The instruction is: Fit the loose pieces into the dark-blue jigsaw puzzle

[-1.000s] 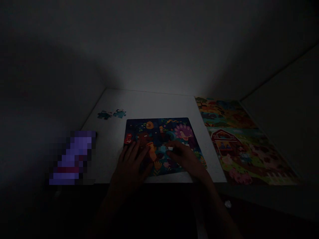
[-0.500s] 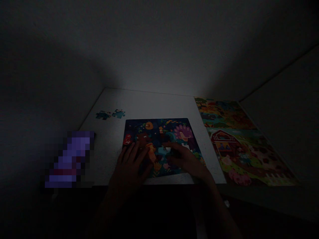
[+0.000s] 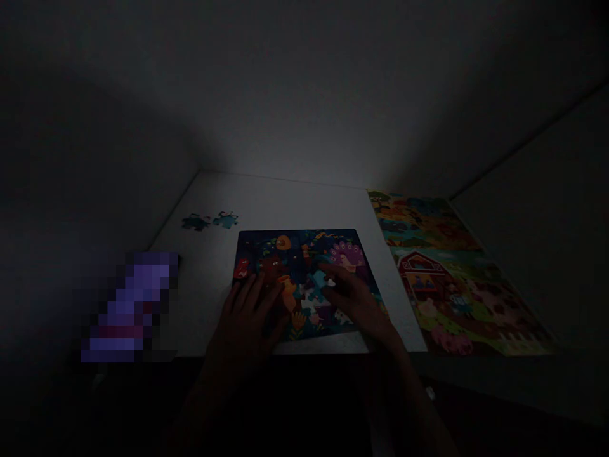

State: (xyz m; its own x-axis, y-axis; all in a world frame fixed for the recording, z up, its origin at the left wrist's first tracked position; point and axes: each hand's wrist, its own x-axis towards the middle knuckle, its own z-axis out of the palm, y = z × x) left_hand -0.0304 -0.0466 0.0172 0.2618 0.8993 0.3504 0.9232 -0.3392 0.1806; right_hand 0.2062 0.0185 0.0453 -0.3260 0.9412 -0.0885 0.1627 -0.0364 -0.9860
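Left hand [image 3: 246, 316] and right hand [image 3: 356, 302] both bare; long, slim fingers; left forearm [image 3: 202, 406] and right forearm [image 3: 419, 406] narrow, tapering toward the wrists, fading into deep shadow at frame bottom; light too low for nail detail; cannot tell whether sleeves or wristbands are worn further up.

A white tabletop [image 3: 295, 203], dimly lit. Near its front edge, a dark peacock jigsaw puzzle [image 3: 304, 251]. Beyond that puzzle and toward its left, two loose teal puzzle pieces [image 3: 209, 220], just apart. Left of the puzzle, a purple object [image 3: 143, 298], too blurred to tell. Right of the puzzle, a farmyard puzzle [image 3: 442, 273] with a red barn.
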